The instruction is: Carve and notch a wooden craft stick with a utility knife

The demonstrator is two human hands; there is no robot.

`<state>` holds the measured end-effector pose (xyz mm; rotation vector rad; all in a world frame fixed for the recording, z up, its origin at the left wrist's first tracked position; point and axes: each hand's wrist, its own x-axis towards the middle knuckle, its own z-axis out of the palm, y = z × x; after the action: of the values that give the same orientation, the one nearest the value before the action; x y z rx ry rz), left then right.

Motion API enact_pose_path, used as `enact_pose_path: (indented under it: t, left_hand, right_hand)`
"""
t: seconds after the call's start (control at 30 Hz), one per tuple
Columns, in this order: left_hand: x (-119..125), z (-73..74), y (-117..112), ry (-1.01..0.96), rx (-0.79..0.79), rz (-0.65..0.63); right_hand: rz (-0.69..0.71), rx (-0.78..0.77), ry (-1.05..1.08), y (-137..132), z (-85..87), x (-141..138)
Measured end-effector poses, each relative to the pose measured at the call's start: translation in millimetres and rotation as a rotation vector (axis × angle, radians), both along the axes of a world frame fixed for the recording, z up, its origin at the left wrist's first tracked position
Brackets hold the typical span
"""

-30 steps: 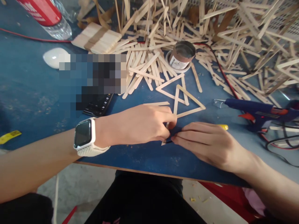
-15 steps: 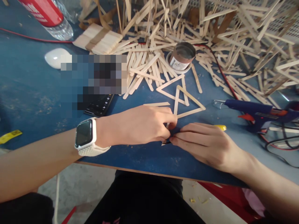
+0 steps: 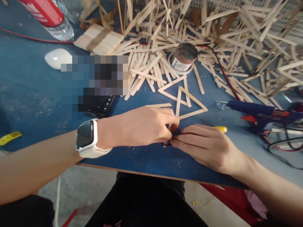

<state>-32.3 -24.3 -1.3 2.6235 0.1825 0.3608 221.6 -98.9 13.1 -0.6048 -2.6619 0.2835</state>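
Observation:
My left hand (image 3: pixel 153 126), with a white watch (image 3: pixel 86 135) on its wrist, is closed and presses a craft stick (image 3: pixel 169 126) on the table; most of that stick is hidden under the fingers. Against those fingertips lies my right hand (image 3: pixel 208 145), its fingers bent together round a utility knife. Only the knife's yellow end (image 3: pixel 221 129) shows past the knuckles, and a dark edge sits at the fingertips. Just beyond the hands, a craft-stick triangle (image 3: pixel 193 116) overlaps a second one (image 3: pixel 172 83). A stick with a slanted end (image 3: pixel 158 105) lies above my left hand.
A blue glue gun (image 3: pixel 258 113) with cables lies at the right. Loose craft sticks (image 3: pixel 144 69) heap up at the back around a brown jar (image 3: pixel 182 61). A banded stick bundle (image 3: pixel 99 39), a white mouse (image 3: pixel 55 59), a phone (image 3: pixel 100 107) and a bottle (image 3: pixel 50 17) are on the left.
My right hand has shifted slightly left with the knife, closer to my left fingertips. My left hand holds its place on the stick.

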Motion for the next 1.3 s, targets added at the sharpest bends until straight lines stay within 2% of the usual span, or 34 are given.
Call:
enact_pose_path:
  t: [0.17, 1.03, 1.3]
  left_hand:
    - [0, 2.1, -1, 0.01, -0.017, 0.001]
    - [0, 5.1, -2, 0.025, -0.041, 0.007]
    - [2, 7.6, 1, 0.021, -0.123, 0.03]
  right_hand:
    - [-0.013, 0.038, -0.014, 2, 2.2, 1]
    - [-0.02, -0.023, -0.089, 7, 4.5, 14]
    - [-0.017, -0.041, -0.134, 7, 7.0, 15]
